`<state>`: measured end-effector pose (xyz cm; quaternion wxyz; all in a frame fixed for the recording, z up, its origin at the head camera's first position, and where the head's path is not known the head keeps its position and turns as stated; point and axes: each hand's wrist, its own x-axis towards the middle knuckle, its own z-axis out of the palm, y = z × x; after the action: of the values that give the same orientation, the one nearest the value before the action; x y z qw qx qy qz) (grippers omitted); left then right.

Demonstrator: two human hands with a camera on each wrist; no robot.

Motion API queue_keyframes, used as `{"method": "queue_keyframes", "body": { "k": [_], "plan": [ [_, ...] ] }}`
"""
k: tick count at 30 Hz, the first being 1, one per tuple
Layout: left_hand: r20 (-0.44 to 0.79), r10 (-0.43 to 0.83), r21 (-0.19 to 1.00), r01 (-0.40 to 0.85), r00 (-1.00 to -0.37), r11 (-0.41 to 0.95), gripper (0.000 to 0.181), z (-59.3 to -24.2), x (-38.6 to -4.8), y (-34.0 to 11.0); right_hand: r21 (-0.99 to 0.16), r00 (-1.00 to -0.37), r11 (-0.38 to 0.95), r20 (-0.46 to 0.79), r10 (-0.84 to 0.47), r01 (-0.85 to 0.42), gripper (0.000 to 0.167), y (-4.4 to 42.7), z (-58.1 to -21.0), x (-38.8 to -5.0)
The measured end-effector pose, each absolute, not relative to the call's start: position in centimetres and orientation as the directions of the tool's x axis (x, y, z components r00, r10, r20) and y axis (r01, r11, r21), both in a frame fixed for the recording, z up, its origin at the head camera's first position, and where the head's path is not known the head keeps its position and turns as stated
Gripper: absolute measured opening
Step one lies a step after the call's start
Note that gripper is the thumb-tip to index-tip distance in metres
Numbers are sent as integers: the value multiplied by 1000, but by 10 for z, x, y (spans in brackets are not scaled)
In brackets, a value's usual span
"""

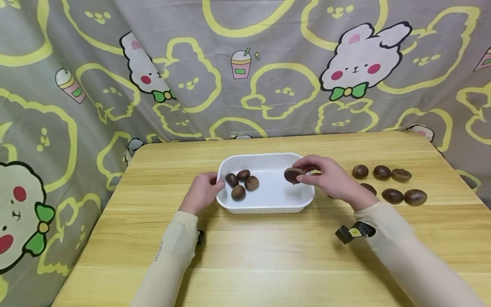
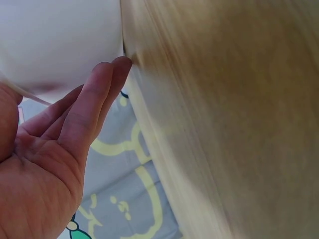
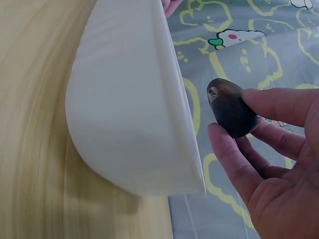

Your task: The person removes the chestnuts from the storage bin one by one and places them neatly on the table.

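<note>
So both hands are busy here: the right hand (image 1: 333,178) has one brown chestnut (image 1: 292,175) pinched between thumb and fingers, held over the right end of this white dish (image 1: 264,209). Left hand (image 1: 199,192) pinches the dish's left end, fingers pretty straight along the outer wall. Four chestnuts (image 1: 238,192) sit inside near it; more chestnuts (image 1: 392,196) lie on the tabletop (image 1: 249,256), right of the right hand.

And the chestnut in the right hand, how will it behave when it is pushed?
The chestnut in the right hand may wobble rather than roll straight, as its outline is rounded but uneven. Its surface looks smooth, so perhaps slippery. It seems stiff: the gripping fingers leave no visible dent.
</note>
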<state>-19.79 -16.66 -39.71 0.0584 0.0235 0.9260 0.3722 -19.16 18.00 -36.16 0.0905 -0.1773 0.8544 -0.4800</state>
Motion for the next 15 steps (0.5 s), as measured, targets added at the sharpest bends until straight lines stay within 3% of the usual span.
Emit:
{"method": "queue_keyframes", "body": {
  "k": [15],
  "plan": [
    [-89, 86, 697, 0, -992, 717, 28, -398, -197, -167, -832, -949, 527, -6, -316, -170, 35, 217, -361, -175]
  ]
}}
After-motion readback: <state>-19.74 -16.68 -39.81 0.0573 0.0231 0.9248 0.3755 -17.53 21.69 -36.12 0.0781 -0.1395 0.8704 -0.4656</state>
